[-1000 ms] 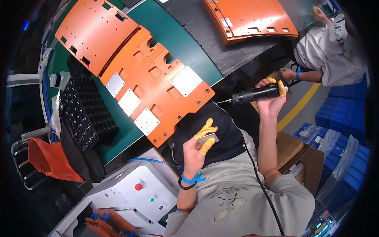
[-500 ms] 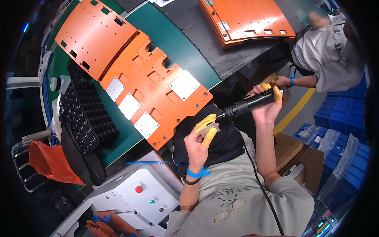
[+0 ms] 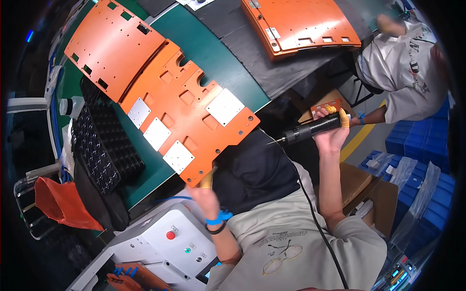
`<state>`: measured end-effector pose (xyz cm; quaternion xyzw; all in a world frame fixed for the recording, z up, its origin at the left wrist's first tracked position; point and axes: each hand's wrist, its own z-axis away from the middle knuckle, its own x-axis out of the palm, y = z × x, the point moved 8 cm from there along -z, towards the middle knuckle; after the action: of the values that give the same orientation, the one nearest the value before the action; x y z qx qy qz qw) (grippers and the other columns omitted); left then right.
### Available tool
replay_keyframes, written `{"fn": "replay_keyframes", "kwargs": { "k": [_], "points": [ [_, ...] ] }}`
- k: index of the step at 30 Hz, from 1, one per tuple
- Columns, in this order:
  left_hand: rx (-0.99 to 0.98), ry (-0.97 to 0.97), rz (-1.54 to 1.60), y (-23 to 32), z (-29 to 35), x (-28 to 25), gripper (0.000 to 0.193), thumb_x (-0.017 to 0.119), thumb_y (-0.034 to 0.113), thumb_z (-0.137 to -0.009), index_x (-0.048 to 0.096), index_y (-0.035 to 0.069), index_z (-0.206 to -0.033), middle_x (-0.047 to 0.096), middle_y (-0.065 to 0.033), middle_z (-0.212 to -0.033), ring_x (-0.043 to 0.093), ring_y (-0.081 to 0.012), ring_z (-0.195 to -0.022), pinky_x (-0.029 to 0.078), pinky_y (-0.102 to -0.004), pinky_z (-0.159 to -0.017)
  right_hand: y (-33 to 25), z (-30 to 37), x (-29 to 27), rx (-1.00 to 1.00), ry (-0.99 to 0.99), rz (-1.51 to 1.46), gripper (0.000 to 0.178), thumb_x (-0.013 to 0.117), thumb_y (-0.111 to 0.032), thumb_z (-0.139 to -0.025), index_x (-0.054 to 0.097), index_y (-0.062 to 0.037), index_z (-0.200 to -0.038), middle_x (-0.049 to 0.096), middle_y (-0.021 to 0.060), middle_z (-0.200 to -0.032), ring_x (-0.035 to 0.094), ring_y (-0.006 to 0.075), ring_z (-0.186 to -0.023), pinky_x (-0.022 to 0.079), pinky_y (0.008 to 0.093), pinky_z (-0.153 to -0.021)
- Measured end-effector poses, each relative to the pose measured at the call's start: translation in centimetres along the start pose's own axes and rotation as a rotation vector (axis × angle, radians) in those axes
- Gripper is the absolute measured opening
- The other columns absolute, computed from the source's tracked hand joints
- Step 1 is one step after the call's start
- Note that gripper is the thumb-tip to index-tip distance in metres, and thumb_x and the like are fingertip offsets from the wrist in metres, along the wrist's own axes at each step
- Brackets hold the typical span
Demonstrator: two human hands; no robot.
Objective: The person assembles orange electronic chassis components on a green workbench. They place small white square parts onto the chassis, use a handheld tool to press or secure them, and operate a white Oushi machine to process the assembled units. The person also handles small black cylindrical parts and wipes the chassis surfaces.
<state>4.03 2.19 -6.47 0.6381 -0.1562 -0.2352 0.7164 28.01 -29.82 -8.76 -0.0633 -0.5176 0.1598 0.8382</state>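
Observation:
My right hand [image 3: 331, 133] is wrapped round a black electric screwdriver [image 3: 308, 131], its thin bit pointing left over my lap. Yellow finger cots cover some of my fingertips. My left hand [image 3: 206, 198], smeared by motion, is at the near corner of an orange panel [image 3: 194, 109]. One yellow-capped finger shows beside that edge; the other fingers are hidden, so what they hold cannot be made out. White square plates [image 3: 225, 106] lie on the panel, which has cutouts and shallow pockets. A second curved orange panel [image 3: 114, 46] adjoins its far left side.
Another orange panel [image 3: 306, 26] lies on a dark mat farther right. A black tray [image 3: 109, 140] stands at left. Below is a white machine [image 3: 167, 242] with a red button. A co-worker [image 3: 398, 72] is at upper right, near blue bins [image 3: 412, 179] and a cardboard box [image 3: 364, 189].
My left hand has moved left from the screwdriver's tip to the panel's near corner. The small grey plate it held is out of sight. The right hand still grips the screwdriver.

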Motion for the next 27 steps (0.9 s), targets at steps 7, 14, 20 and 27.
{"fn": "replay_keyframes", "kwargs": {
  "k": [7, 14, 20, 27],
  "points": [
    [-0.153, 0.278, -0.125, -7.3, -4.6, -9.7, 0.021, 0.063, 0.011, -0.092, 0.067, -0.007, -0.102, 0.065, -0.0028, -0.096, 0.053, -0.0101, -0.083, 0.045, -0.0275, -0.072, -3.6, -3.4, -4.9, -0.072, 0.094, -0.001, 0.028, 0.061, -0.019, -0.091, 0.052, 0.0048, -0.102, 0.056, 0.0158, -0.1, 0.056, 0.0258, -0.092, 0.05, 0.0351, -0.084],
    [-0.084, 0.418, 0.011, -6.9, -3.4, -8.7, 0.024, 0.061, 0.011, -0.093, 0.067, -0.007, -0.107, 0.068, -0.0057, -0.099, 0.058, -0.0121, -0.086, 0.047, -0.0296, -0.077, -4.1, -14.8, -15.5, -0.026, 0.384, 0.059, 0.028, 0.062, -0.032, -0.094, 0.053, -0.0056, -0.09, 0.065, 0.0178, -0.104, 0.063, 0.0321, -0.104, 0.048, 0.0488, -0.097],
    [-0.061, 0.437, -0.041, -6.9, -2.8, -7.6, 0.024, 0.061, 0.011, -0.093, 0.067, -0.007, -0.107, 0.067, -0.0058, -0.099, 0.058, -0.012, -0.085, 0.047, -0.0295, -0.077, -5.1, -23.4, -30.1, 0.033, 0.709, 0.125, 0.033, 0.075, -0.04, -0.085, 0.056, -0.0128, -0.087, 0.064, 0.0102, -0.088, 0.063, 0.0298, -0.084, 0.054, 0.0499, -0.079],
    [-0.067, 0.433, -0.136, -6.6, -3.3, -6.6, 0.024, 0.061, 0.011, -0.092, 0.067, -0.007, -0.107, 0.067, -0.0059, -0.099, 0.058, -0.012, -0.085, 0.048, -0.0294, -0.076, -2.6, -26.5, -38.4, 0.061, 1.01, 0.209, 0.034, 0.075, -0.045, -0.083, 0.056, -0.0174, -0.086, 0.059, -0.0023, -0.078, 0.056, 0.0201, -0.062, 0.042, 0.0327, -0.045]
  ]
}}
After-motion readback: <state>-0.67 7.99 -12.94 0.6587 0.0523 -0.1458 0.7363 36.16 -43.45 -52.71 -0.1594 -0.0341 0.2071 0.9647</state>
